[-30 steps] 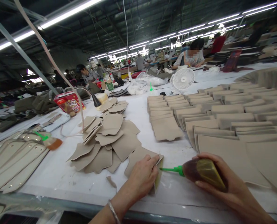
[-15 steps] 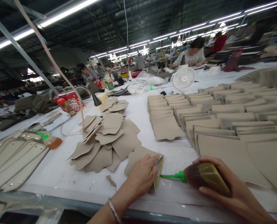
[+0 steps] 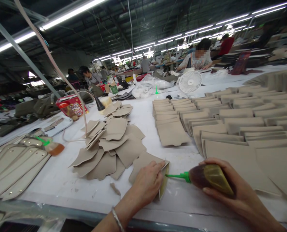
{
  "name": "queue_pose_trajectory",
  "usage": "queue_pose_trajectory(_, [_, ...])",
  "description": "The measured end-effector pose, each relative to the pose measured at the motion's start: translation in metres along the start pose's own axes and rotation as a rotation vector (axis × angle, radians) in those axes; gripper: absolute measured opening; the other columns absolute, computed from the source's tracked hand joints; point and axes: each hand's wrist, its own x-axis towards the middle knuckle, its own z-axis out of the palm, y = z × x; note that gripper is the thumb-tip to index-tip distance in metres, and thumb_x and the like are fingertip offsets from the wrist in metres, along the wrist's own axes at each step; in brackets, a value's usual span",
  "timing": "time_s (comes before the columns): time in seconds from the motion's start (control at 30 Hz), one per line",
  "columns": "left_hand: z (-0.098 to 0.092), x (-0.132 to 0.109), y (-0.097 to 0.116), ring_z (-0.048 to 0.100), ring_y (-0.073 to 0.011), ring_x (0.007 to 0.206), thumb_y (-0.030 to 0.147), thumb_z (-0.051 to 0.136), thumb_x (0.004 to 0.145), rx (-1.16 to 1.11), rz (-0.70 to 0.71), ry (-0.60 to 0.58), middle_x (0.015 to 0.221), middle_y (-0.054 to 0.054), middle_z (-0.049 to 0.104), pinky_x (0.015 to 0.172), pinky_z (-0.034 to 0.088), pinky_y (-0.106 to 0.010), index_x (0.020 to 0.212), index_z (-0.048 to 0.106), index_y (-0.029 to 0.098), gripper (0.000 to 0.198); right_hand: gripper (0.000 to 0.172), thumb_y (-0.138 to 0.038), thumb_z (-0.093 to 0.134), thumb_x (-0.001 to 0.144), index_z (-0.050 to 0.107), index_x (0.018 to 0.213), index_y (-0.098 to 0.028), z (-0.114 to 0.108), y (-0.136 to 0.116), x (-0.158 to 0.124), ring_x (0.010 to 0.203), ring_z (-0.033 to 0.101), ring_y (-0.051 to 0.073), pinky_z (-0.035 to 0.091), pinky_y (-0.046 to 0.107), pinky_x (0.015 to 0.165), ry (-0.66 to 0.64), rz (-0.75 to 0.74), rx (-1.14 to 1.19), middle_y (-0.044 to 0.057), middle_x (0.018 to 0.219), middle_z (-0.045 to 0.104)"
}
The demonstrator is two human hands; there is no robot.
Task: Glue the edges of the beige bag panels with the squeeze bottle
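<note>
My left hand (image 3: 149,180) presses on a beige leather-like piece (image 3: 139,162), fingers closed over its edge. A narrow flap (image 3: 165,183) on that piece's right side is turned up, showing a yellowish, wet-looking underside. Wrapped around a squeeze bottle of dark amber liquid, likely glue (image 3: 209,178), is my right hand (image 3: 240,187). The bottle lies almost level, and its thin green nozzle (image 3: 178,176) reaches left to the flap. Left of my hands is a loose heap of similar beige pieces (image 3: 114,141).
Rows of overlapping beige pieces (image 3: 220,129) cover the table's right side. Long pale straps with rivets (image 3: 20,164) and a second glue bottle (image 3: 53,147) lie at left. Farther back are a white fan (image 3: 190,81), a plastic bag (image 3: 148,85) and a co-worker (image 3: 198,58). A hose (image 3: 61,74) hangs at left.
The bottle in my right hand has shifted slightly left and up, its nozzle tip moving higher along the flap. My left hand stays nearly in place on the piece.
</note>
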Motion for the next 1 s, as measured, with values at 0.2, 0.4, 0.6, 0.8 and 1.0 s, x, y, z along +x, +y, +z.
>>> queue_pose_trajectory(0.2, [-0.001,0.0,0.001,0.061,-0.0227,0.097,0.019,0.033,0.092,0.017,0.008,-0.015,0.103,-0.006,0.064,0.09,0.045,-0.032,0.131,0.057,0.023,0.047,0.055,-0.051,0.07,0.078,0.047,0.124,-0.031,0.004,0.0,0.001,0.103,0.061,0.026,0.053,0.031,0.088,-0.102,0.005,0.058,0.003,0.118,0.058])
queue_pose_trajectory(0.4, [-0.002,0.003,0.0,0.061,-0.0214,0.097,0.018,0.033,0.092,0.015,0.017,-0.033,0.102,-0.005,0.064,0.09,0.045,-0.031,0.128,0.06,0.024,0.045,0.057,-0.06,0.069,0.074,0.049,0.119,-0.031,0.0,-0.004,0.022,0.094,0.063,0.028,0.055,0.036,0.08,0.103,0.049,-0.013,0.004,0.11,0.06])
queue_pose_trajectory(0.6, [-0.003,0.004,0.001,0.061,-0.0205,0.095,0.018,0.033,0.092,0.03,0.007,-0.038,0.101,-0.005,0.064,0.087,0.045,-0.029,0.128,0.06,0.025,0.045,0.057,-0.058,0.071,0.075,0.05,0.121,-0.032,0.001,-0.003,0.014,0.098,0.061,0.027,0.054,0.033,0.085,0.033,0.022,-0.018,0.002,0.116,0.058])
queue_pose_trajectory(0.8, [-0.003,0.003,0.001,0.061,-0.0212,0.094,0.018,0.033,0.092,0.025,0.01,-0.036,0.098,-0.005,0.064,0.087,0.045,-0.03,0.126,0.061,0.025,0.045,0.056,-0.059,0.069,0.075,0.05,0.119,-0.029,-0.001,-0.005,0.021,0.093,0.063,0.028,0.055,0.036,0.08,0.128,0.056,-0.039,0.004,0.109,0.06])
queue_pose_trajectory(1.0, [0.0,0.003,0.001,0.061,-0.0222,0.097,0.019,0.036,0.092,-0.01,0.004,-0.004,0.103,-0.006,0.066,0.089,0.044,-0.031,0.126,0.062,0.024,0.043,0.058,-0.055,0.075,0.068,0.056,0.116,-0.03,-0.001,-0.012,0.01,0.089,0.065,0.029,0.056,0.037,0.08,0.044,0.132,0.082,0.003,0.107,0.065])
